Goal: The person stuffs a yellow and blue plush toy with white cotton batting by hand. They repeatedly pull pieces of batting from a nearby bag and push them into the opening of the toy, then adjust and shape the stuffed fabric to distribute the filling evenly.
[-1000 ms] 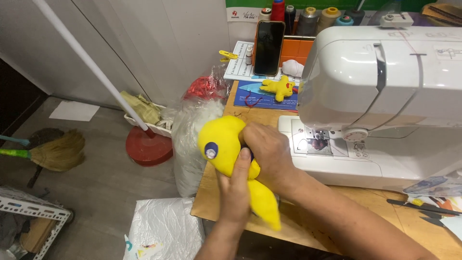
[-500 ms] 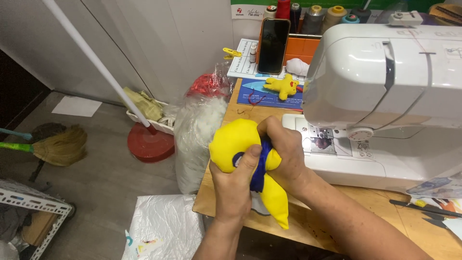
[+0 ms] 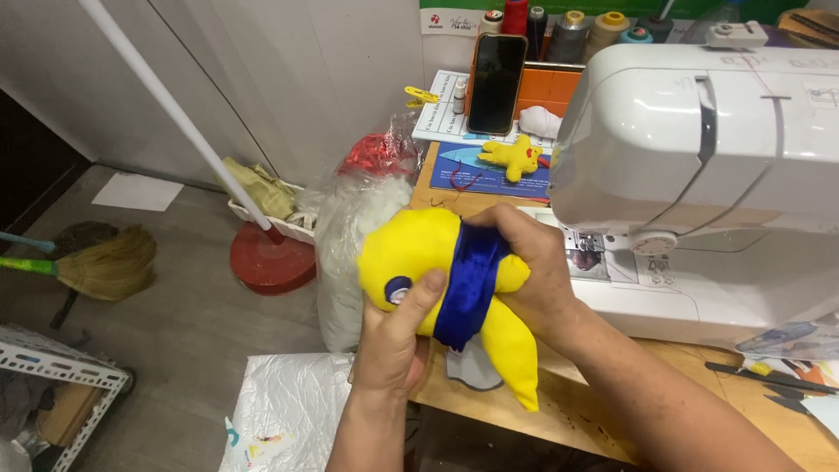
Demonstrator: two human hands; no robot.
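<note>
Yellow plush toy (image 3: pixel 419 253) w/ blue band (image 3: pixel 468 284) gripped btwn both hands.

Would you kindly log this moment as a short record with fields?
held item: yellow stuffed toy with a blue ribbon round its middle
left hand: grips the toy from below
right hand: clasps the toy beside the ribbon
right of hands: white sewing machine
behind: phone, small yellow toy
left: bag of white stuffing

Sewing machine (image 3: pixel 699 157) blocks the right; stuffing bag (image 3: pixel 354 236) crowds left.
</note>
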